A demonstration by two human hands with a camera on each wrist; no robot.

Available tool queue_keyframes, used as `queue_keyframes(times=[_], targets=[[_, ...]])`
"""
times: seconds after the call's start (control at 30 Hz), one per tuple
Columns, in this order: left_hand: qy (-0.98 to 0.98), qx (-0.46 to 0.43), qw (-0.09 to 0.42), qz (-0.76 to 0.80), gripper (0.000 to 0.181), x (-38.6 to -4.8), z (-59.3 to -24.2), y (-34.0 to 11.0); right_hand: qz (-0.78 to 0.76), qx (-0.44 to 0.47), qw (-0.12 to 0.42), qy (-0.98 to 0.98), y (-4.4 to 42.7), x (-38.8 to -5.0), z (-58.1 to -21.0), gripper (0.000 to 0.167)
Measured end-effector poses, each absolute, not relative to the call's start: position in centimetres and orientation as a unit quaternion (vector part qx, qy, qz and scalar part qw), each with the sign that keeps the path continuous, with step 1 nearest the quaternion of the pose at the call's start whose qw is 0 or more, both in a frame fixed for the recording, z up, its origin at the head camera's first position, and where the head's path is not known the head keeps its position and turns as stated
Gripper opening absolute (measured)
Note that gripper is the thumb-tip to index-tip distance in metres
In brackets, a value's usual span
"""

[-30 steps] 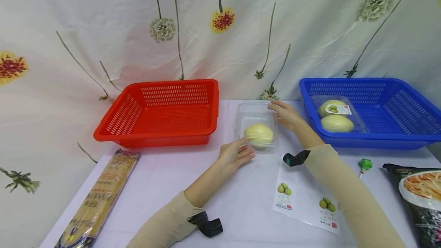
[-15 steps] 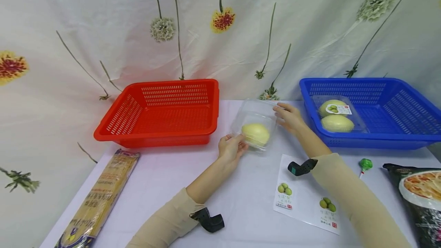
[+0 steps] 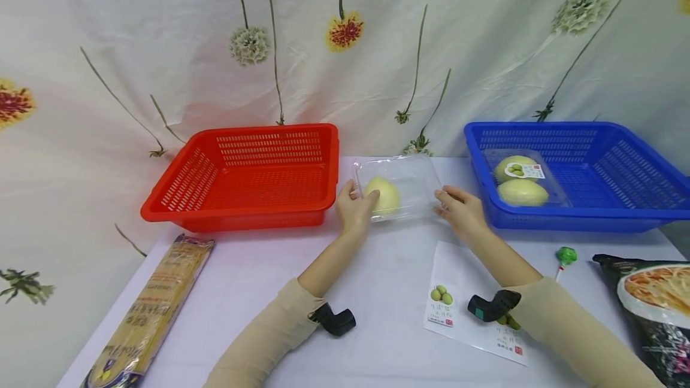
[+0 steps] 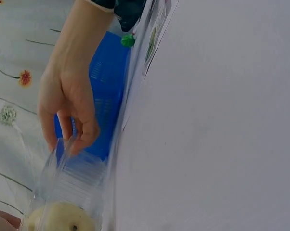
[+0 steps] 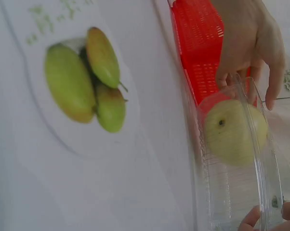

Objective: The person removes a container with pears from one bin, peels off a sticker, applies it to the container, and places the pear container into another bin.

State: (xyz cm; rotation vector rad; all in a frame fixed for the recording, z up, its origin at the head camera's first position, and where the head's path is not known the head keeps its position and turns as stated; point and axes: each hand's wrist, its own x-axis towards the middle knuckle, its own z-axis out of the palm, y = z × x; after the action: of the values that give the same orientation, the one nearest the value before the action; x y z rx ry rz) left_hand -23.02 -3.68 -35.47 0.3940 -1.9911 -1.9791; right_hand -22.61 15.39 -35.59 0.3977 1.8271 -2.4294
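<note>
A clear plastic box [image 3: 417, 187] with one pale yellow-green fruit [image 3: 384, 195] in its left end is held between both hands, slightly tilted. My left hand [image 3: 356, 208] grips the left end, its thumb on the side by the fruit. At the right end my right hand [image 3: 462, 213] pinches the edge between thumb and fingers. The right wrist view shows the fruit [image 5: 231, 132] through the clear wall, and the left wrist view shows the right hand [image 4: 70, 106] on the box's rim.
A red basket [image 3: 253, 218] stands at the left, and a blue basket [image 3: 571, 218] with a labelled pack of two fruits [image 3: 523, 192] at the right. Noodles [image 3: 151, 310], a sticker sheet [image 3: 458, 340], a green lollipop [image 3: 566, 255] and a dark food bag [image 3: 647, 316] lie around.
The box has turned sideways, so the fruit lies at its left. My left hand has gone from touching to gripping it and moved up; my right hand has come nearer and now pinches the right end.
</note>
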Motion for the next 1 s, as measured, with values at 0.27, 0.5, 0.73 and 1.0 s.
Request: queue_keyframes(times=[0.27,0.5,0.73,1.0], targets=[[-0.752,0.098,0.132,-0.638,0.054,-24.3,-35.1,-4.3,-0.784,0.100,0.059,0.610,15.7,-21.6,-35.9,0.061],[-0.768,0.098,0.107,-0.623,0.053,-24.7,-35.7,-4.5,-0.784,0.075,0.064,0.613,16.0,-21.6,-36.2,0.061],[-0.778,0.085,0.087,-0.616,0.051,-24.9,-35.9,-4.6,-0.771,0.048,0.072,0.631,16.5,-21.9,-36.3,0.061],[-0.837,0.003,0.129,-0.531,0.050,-24.2,-36.2,-4.6,-0.703,0.022,0.078,0.707,17.3,-21.6,-36.4,0.061]])
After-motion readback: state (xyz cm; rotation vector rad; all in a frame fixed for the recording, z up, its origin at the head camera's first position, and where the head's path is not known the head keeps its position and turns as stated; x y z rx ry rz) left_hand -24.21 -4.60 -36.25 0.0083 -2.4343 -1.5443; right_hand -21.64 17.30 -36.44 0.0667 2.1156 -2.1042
